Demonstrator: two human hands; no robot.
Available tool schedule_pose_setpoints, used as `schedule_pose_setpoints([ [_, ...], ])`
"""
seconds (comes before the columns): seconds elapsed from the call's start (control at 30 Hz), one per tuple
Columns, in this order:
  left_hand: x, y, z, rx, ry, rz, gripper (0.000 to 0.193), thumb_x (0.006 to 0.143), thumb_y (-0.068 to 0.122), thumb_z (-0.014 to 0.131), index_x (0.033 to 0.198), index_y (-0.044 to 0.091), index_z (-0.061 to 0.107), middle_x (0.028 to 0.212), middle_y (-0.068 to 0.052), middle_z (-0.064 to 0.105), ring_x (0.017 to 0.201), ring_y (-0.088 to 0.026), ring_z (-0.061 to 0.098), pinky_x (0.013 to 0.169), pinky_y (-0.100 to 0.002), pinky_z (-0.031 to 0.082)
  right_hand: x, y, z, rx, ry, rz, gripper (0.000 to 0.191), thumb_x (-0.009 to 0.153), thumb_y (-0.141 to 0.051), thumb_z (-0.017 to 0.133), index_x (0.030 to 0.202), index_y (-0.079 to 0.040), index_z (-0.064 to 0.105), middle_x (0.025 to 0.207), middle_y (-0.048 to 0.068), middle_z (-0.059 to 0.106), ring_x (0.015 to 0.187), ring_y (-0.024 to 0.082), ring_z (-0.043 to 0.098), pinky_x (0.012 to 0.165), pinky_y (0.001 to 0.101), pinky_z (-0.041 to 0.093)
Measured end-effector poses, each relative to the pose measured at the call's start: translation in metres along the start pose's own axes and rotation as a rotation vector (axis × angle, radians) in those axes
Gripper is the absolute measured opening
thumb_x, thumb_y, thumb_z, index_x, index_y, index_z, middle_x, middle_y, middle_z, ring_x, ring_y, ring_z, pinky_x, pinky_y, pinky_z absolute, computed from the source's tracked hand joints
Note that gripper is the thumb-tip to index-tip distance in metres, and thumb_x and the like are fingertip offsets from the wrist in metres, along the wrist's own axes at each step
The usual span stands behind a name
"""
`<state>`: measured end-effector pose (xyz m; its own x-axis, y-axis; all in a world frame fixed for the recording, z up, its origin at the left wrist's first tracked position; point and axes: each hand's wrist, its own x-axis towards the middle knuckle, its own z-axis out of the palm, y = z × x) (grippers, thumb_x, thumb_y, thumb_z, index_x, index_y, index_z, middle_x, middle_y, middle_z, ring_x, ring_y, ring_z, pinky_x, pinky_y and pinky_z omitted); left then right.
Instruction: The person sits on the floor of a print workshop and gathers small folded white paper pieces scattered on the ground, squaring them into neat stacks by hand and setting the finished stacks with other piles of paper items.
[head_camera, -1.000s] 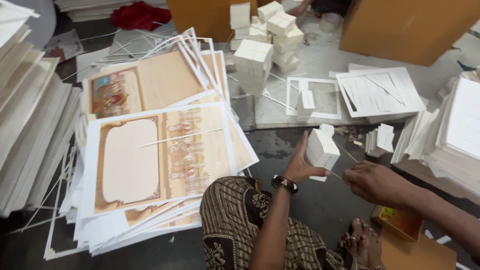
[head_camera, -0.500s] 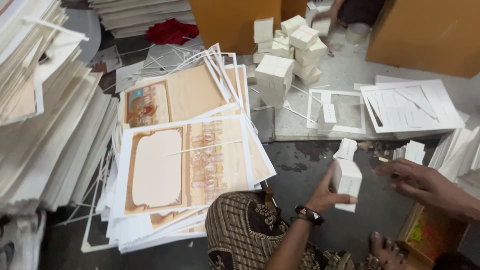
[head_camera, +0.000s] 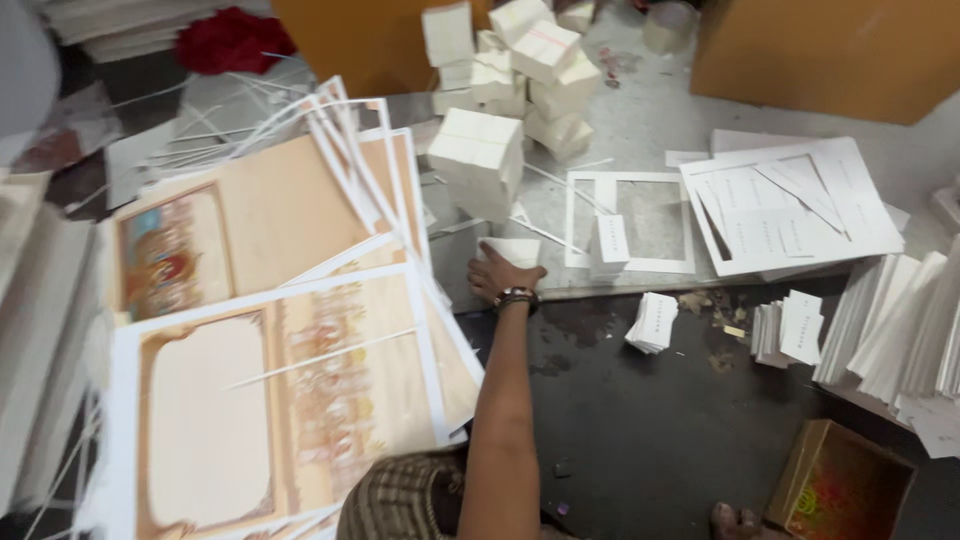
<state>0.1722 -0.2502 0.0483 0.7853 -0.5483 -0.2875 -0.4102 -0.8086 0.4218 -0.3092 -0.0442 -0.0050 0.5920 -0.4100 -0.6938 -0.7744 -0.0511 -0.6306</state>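
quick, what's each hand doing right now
Left hand: reaching forward, resting on a small white card stack; whether it grips it cannot be told.
Right hand: not in view.

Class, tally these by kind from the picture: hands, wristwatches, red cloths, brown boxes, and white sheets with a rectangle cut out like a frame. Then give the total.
Hands: 1, the left hand
Wristwatches: 1, the wristwatch
Red cloths: 1, the red cloth
Brown boxes: 1, the brown box
Cut-out sheets: 1, the white frame sheet
Total: 5
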Motion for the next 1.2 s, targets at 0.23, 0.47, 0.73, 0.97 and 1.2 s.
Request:
schedule_pose_setpoints([
  [0.23, 0.010, -0.013, 0.037, 0.147, 0.070, 0.092, 0.143, 0.054, 0.069, 0.090, 0.162, 0.015, 0.014, 0.165, -0.028, 0.011, 0.152, -0.048, 0.012, 0.109, -0.071, 0.018, 0.020, -0.068, -0.055, -0.139, 0.013, -0.009, 0.032, 0.093, -0.023, 0.057, 0.122, -0.018, 0.068, 0.107, 0.004, 0.074, 0.096, 0.023, 0.074, 0.085, 0.0371, 0.059],
  [0.47, -0.136, -0.085, 0.067, -0.625, 0.253, 0.640, 0.069, 0.086, 0.033, 0.079, 0.142, 0.000, 0.053, 0.143, -0.025, 0.054, 0.135, -0.043, 0.050, 0.111, -0.053, 0.040, 0.075, -0.088, -0.129, -0.163, 0.755, -0.021, 0.029, 0.091, -0.024, 0.064, 0.114, -0.009, 0.071, 0.109, 0.013, 0.069, 0.103, 0.030, 0.068, 0.090, 0.0428, 0.055],
  [0.73, -0.271, -0.035, 0.098, -0.859, -0.465, 0.737, 0.035, 0.097, 0.023, 0.071, 0.126, 0.005, 0.069, 0.105, -0.013, 0.073, 0.099, -0.027, 0.072, 0.089, -0.039, 0.056, 0.085, -0.033, -0.217, 0.048, 1.258, 0.234, 0.067, 0.102, -0.044, 0.064, 0.133, 0.014, 0.053, 0.117, 0.035, 0.063, 0.108, 0.047, 0.061, 0.093, 0.0521, 0.048],
  [0.97, -0.227, 0.113, 0.173, -0.588, -0.719, 0.538, 0.070, 0.097, 0.060, 0.047, 0.139, 0.006, 0.061, 0.117, -0.028, 0.070, 0.115, -0.047, 0.063, 0.100, -0.051, 0.047, 0.099, -0.022, -0.216, 0.643, 0.935, 0.296, 0.062, 0.099, -0.056, 0.055, 0.102, 0.004, 0.072, 0.095, 0.021, 0.073, 0.086, 0.031, 0.068, 0.079, 0.0412, 0.051],
  [1.2, -0.234, 0.150, 0.201, -0.451, -0.660, 0.582, 0.074, 0.102, 0.064, 0.046, 0.122, -0.003, 0.071, 0.112, -0.034, 0.069, 0.112, -0.050, 0.064, 0.103, -0.052, 0.047, 0.114, -0.016, -0.204, 0.444, 0.975, 0.209, 0.045, 0.102, -0.041, 0.053, 0.107, 0.000, 0.070, 0.087, 0.016, 0.068, 0.078, 0.028, 0.064, 0.071, 0.0422, 0.049],
])
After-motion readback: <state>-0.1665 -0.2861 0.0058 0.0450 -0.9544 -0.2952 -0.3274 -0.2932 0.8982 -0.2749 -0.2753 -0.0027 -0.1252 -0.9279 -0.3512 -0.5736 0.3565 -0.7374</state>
